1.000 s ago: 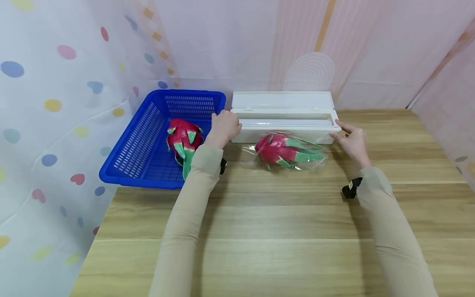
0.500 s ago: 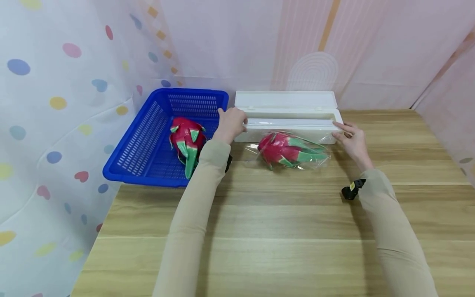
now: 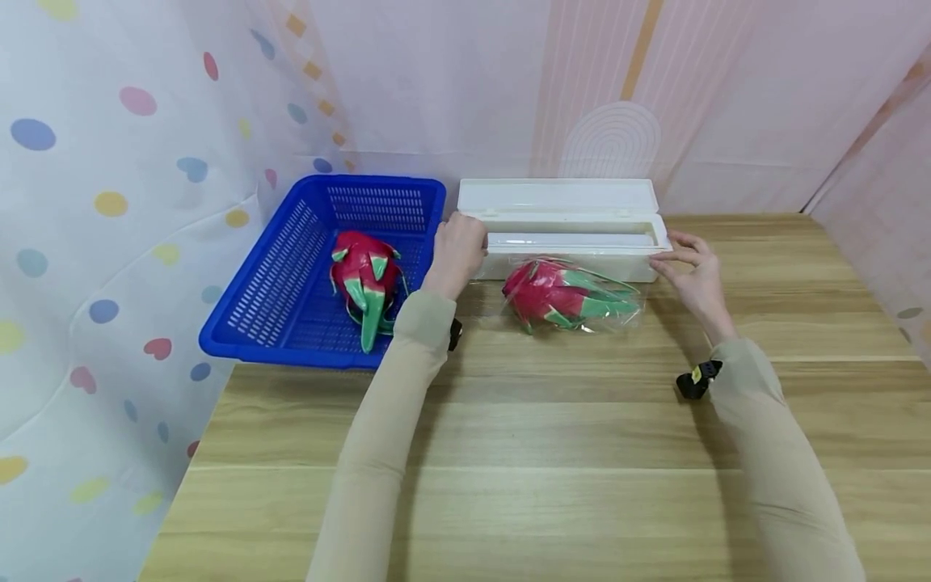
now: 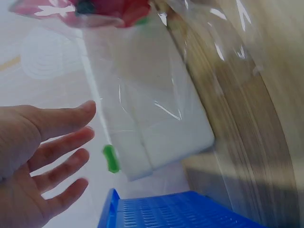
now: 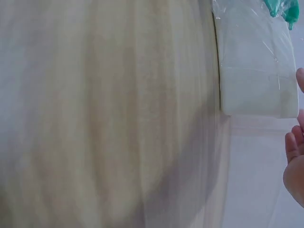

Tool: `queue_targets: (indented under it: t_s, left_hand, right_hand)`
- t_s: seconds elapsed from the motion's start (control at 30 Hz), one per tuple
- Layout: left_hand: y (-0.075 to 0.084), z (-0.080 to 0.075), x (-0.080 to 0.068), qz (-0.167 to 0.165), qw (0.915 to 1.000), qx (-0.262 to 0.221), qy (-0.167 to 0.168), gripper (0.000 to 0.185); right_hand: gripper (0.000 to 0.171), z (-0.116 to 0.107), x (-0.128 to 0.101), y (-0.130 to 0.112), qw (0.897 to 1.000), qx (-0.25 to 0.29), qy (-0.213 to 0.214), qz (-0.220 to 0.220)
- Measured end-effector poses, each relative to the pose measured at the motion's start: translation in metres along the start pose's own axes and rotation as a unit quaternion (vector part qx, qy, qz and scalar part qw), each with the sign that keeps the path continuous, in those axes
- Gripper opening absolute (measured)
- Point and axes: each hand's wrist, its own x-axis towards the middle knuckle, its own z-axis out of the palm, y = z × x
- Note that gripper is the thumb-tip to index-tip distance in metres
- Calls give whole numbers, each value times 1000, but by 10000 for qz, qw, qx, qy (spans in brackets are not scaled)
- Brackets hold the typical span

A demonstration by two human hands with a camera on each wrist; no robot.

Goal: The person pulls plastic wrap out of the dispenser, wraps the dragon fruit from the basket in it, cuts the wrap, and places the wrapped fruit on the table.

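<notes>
A long white cling film box (image 3: 567,267) stands at the back of the table, its lid (image 3: 556,195) raised and a roll of cling film (image 3: 570,240) inside. Against its front lies a red-and-green dragon fruit (image 3: 549,291) under clear cling film (image 4: 166,104). My left hand (image 3: 460,252) is at the box's left end, fingers apart and loosely bent in the left wrist view, near a small green piece (image 4: 110,158). At the right end, my right hand (image 3: 694,271) has its thumb and fingertips by the corner; the right wrist view crops most of it.
A blue plastic basket (image 3: 250,323) holds a second dragon fruit (image 3: 367,279), left of the box and close to my left forearm. Patterned curtains (image 3: 509,81) hang behind and beside the wooden table (image 3: 553,436).
My left hand has shifted slightly right along the box's left end. The right hand's fingers have moved from over the box's edge to outside its right corner. Box and fruits stay put.
</notes>
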Motion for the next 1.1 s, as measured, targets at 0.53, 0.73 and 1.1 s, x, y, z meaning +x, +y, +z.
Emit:
queue_targets:
  t_s: [0.53,0.73,1.1]
  left_hand:
    - [17,8,-40,382,9892,-1397,217,18]
    - [16,20,-50,514,9784,-1921,572,16]
    - [17,34,-67,713,9569,-2751,593,25]
  right_hand:
    - [19,-10,-29,-19,9833,1031,-1486,-198]
    - [20,-9,-39,-22,9795,691,-1867,-301]
    - [25,-4,-50,-18,9740,603,-2070,-699]
